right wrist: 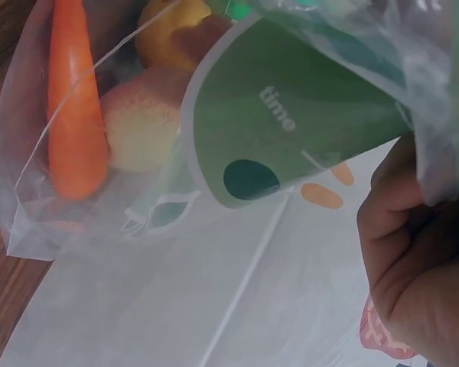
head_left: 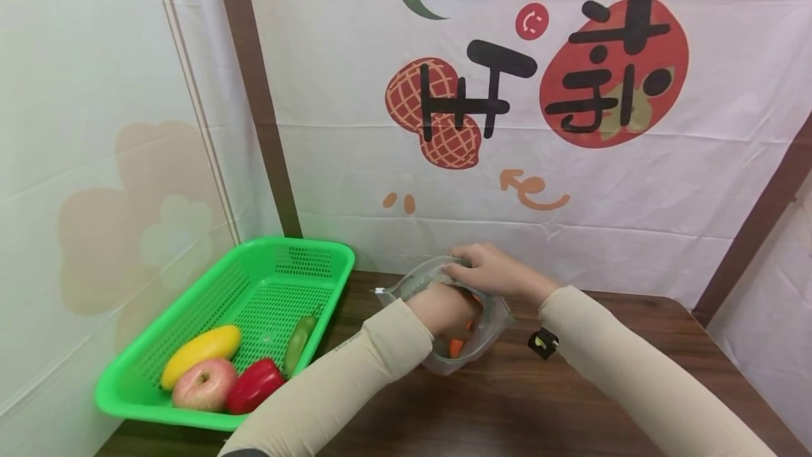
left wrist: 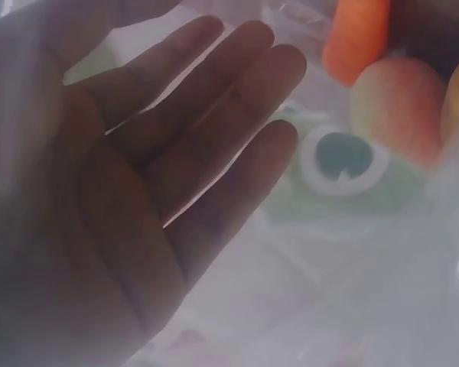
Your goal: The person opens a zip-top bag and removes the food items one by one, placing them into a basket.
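Note:
A clear plastic zip bag [head_left: 444, 367] with green printing [right wrist: 275, 115] stands on the table, its mouth spread apart. My left hand [head_left: 447, 309] reaches down into it; in the left wrist view its fingers are straight and hold nothing. My right hand [head_left: 497, 272] grips the bag's far rim, fingers curled on the plastic at the right of its wrist view. Inside the bag lie an orange carrot [right wrist: 76, 107], a red-and-yellow peach-like fruit [right wrist: 141, 118] and a yellow fruit [right wrist: 161, 38]. The carrot and the peach-like fruit are just beyond my left fingertips.
On the left a green plastic basket [head_left: 342, 259] holds a yellow mango-like fruit [head_left: 201, 355], an apple [head_left: 204, 384], a red pepper [head_left: 256, 385] and a slim green vegetable [head_left: 299, 344]. A small black object [head_left: 543, 343] shows beside my right sleeve. A printed cloth [head_left: 342, 90] hangs behind the wooden table [head_left: 507, 407].

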The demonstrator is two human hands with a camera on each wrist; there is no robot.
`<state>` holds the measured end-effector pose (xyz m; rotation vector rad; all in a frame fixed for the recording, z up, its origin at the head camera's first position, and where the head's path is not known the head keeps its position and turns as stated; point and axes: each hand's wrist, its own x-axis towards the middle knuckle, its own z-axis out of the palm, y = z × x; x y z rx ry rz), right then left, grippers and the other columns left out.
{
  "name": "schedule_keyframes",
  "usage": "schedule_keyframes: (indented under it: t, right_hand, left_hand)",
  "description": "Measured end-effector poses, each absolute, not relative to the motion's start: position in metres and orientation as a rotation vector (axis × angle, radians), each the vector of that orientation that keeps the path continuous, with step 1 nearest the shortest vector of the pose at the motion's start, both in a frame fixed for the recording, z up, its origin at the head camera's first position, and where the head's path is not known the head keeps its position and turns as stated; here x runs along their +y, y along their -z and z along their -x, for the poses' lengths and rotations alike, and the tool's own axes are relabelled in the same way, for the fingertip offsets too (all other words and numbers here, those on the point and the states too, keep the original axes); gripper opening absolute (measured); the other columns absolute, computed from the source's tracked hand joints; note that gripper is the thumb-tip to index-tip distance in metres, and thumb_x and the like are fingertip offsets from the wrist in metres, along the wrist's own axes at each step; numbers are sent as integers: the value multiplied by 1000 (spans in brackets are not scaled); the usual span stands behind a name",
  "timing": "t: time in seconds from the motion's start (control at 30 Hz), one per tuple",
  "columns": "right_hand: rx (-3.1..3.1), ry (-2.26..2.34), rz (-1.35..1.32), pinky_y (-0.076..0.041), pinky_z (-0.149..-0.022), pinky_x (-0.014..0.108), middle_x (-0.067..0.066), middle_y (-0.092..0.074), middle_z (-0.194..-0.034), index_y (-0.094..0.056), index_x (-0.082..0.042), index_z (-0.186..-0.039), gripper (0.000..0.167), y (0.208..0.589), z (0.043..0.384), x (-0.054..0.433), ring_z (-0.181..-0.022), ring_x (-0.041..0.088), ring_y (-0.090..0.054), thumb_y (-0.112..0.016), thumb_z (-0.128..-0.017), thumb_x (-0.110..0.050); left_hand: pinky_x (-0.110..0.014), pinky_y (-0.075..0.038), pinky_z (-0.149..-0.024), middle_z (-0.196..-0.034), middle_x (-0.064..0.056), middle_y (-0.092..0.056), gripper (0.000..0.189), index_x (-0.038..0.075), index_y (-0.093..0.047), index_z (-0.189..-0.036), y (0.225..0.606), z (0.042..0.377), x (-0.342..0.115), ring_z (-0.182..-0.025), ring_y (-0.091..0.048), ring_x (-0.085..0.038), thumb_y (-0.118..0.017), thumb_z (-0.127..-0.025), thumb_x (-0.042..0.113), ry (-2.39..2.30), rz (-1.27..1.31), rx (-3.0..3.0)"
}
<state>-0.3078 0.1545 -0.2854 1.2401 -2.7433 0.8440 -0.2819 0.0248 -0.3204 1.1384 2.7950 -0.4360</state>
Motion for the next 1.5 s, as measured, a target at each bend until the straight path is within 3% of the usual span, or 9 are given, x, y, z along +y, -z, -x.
schedule_keyframes:
  t: [0.27, 0.57, 0.77, 0.83, 0.9, 1.0, 1.23, 1.4, 1.5]
  right_hand:
    - [-2732, -834, -1221, -40, -64, 29, -8, -38, -67, -50, -18, -76, 27, 287, 309, 157, -61, 7, -39, -55, -102, -26]
    - [-2753, -847, -1233, -42, -65, 31, -7, -41, -63, -51, -17, -78, 26, 285, 307, 157, -53, 6, -38, -53, -103, -26]
    - [-2758, -841, -1229, -39, -64, 30, -8, -35, -66, -53, -17, -80, 24, 285, 306, 155, -55, 5, -32, -54, -103, -24]
    - [-2757, -842, -1228, -36, -61, 29, -8, -32, -66, -46, -17, -76, 28, 285, 306, 155, -55, 5, -29, -54, -102, -24]
    - [-2759, -841, -1224, -35, -60, 29, -7, -30, -65, -43, -17, -74, 31, 286, 306, 154, -55, 6, -28, -55, -102, -23]
    - [-2756, -855, -1227, -36, -60, 28, -7, -32, -65, -42, -16, -74, 31, 286, 305, 154, -56, 6, -30, -55, -101, -21]
    - [-2742, -866, -1238, -35, -59, 28, -7, -31, -64, -40, -16, -72, 32, 288, 304, 154, -56, 7, -30, -55, -100, -19]
    - [-2731, -878, -1252, -33, -58, 27, -8, -30, -63, -40, -16, -71, 33, 290, 306, 151, -55, 7, -28, -55, -100, -18]
    - [-2737, -885, -1251, -32, -57, 27, -8, -30, -62, -40, -16, -70, 34, 291, 307, 149, -55, 7, -27, -56, -100, -18]
  left_hand:
    - [-26, -39, -54, -64, 3, -54, 31, 15, -64, -70, 336, 304, 35, -57, -46, -13, -59, -101, 21, 238, -969, 2754]
    - [-29, -35, -58, -61, 4, -44, 31, 18, -50, -73, 358, 321, 38, -52, -33, -11, -50, -103, 23, 271, -995, 2750]
    - [-28, -36, -60, -52, 4, -39, 26, 16, -67, -96, 363, 324, 38, -48, -31, -11, -44, -106, 25, 246, -974, 2820]
    - [-25, -33, -57, -52, 5, -37, 25, 15, -66, -91, 367, 325, 38, -48, -29, -9, -46, -104, 24, 240, -996, 2856]
    - [-24, -30, -53, -51, 6, -34, 30, 15, -56, -72, 371, 327, 38, -48, -27, -8, -50, -101, 22, 248, -1030, 2888]
    - [-23, -30, -51, -52, 7, -36, 42, 19, -44, -59, 378, 329, 41, -48, -29, -8, -52, -100, 25, 305, -1032, 2907]
    - [-24, -40, -55, -62, 7, -55, 40, 20, -61, -63, 391, 334, 49, -54, -43, -10, -53, -101, 30, 422, -947, 2905]
    - [-25, -48, -68, -71, 9, -63, 30, 23, -62, -66, 394, 334, 49, -64, -53, -7, -60, -94, 34, 369, -872, 2989]
    - [-25, -47, -68, -69, 11, -62, 28, 25, -63, -66, 394, 331, 49, -63, -55, -7, -63, -93, 35, 342, -811, 2991]
